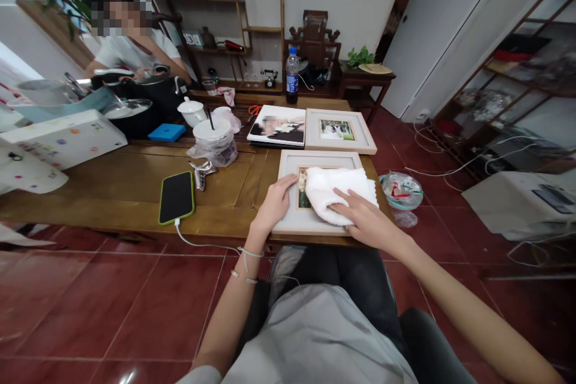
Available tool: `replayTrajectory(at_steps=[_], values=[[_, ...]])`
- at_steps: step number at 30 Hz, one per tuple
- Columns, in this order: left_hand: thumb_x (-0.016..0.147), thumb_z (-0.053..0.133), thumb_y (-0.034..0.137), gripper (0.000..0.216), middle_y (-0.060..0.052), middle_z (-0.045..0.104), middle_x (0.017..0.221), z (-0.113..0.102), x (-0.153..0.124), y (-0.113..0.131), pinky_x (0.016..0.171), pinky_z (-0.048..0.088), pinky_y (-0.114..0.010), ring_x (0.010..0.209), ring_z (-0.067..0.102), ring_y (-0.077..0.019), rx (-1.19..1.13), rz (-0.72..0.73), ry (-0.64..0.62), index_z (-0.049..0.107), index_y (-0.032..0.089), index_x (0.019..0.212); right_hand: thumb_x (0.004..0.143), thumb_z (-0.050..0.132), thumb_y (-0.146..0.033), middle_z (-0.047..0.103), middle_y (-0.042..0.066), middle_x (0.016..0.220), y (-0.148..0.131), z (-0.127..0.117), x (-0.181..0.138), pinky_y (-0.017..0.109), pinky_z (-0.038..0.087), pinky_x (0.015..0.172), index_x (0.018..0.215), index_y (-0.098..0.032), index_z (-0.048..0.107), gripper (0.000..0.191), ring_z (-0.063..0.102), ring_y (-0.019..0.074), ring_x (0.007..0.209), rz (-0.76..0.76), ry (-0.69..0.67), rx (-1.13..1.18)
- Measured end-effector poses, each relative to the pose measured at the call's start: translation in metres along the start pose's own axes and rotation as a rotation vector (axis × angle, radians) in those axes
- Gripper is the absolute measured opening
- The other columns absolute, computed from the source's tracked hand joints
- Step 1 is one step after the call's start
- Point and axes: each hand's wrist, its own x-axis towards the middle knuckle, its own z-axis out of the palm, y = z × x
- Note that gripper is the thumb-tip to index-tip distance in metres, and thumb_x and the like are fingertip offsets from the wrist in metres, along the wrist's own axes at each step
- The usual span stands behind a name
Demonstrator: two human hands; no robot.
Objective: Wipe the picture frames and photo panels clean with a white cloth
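A white picture frame (315, 163) lies flat at the near edge of the wooden table (126, 183). My left hand (275, 203) rests on the frame's left border, fingers stretched flat. My right hand (366, 220) presses flat on a folded white cloth (335, 187) that covers most of the frame's picture. A second white frame (339, 130) and a photo print (279, 126) lie just behind it.
A phone in a green case (177, 197) lies charging to the left. Near it stand a lidded plastic cup (215, 138), a white teapot (191, 111) and a cola bottle (292, 77). Another person (130, 42) sits at the far left. Cables and a bag (400, 189) lie on the red floor.
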Motion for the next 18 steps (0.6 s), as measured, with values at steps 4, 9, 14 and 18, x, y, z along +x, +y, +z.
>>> replayTrajectory(at_steps=[4, 9, 14, 18], values=[[0.082, 0.035, -0.002, 0.046, -0.011, 0.061, 0.126, 0.0, 0.0, -0.001, 0.109, 0.038, -0.041, 0.122, 0.053, -0.0193, 0.003, 0.007, -0.009, 0.061, 0.013, 0.117, 0.064, 0.047, 0.003, 0.046, 0.019, 0.139, 0.023, -0.004, 0.026, 0.049, 0.026, 0.111, 0.128, -0.012, 0.053, 0.066, 0.03, 0.0288, 0.136, 0.035, 0.1, -0.16], [0.082, 0.035, -0.002, 0.045, -0.013, 0.061, 0.126, -0.001, 0.001, 0.0, 0.109, 0.038, -0.042, 0.122, 0.053, -0.0203, 0.013, 0.01, -0.011, 0.061, 0.011, 0.116, 0.073, 0.044, 0.004, 0.035, 0.01, 0.148, 0.047, -0.014, 0.059, 0.058, 0.012, 0.112, 0.116, -0.016, 0.061, 0.05, 0.011, 0.0293, 0.141, 0.072, 0.327, -0.325], [0.081, 0.035, -0.003, 0.046, -0.012, 0.061, 0.126, 0.0, 0.001, 0.0, 0.109, 0.039, -0.041, 0.122, 0.053, -0.02, 0.021, 0.007, -0.016, 0.061, 0.012, 0.117, 0.076, 0.046, 0.001, 0.039, 0.005, 0.147, 0.045, -0.001, 0.076, 0.062, 0.011, 0.11, 0.119, -0.021, 0.06, 0.051, 0.012, 0.0308, 0.141, 0.029, 0.204, -0.325], [0.08, 0.035, -0.004, 0.049, -0.009, 0.061, 0.126, 0.001, 0.001, -0.003, 0.108, 0.04, -0.041, 0.121, 0.054, -0.0191, 0.021, 0.01, 0.002, 0.061, 0.015, 0.117, 0.071, 0.045, 0.001, 0.045, 0.008, 0.142, 0.028, 0.006, 0.071, 0.055, 0.027, 0.106, 0.12, -0.018, 0.061, 0.055, 0.031, 0.031, 0.134, 0.048, 0.011, -0.203]])
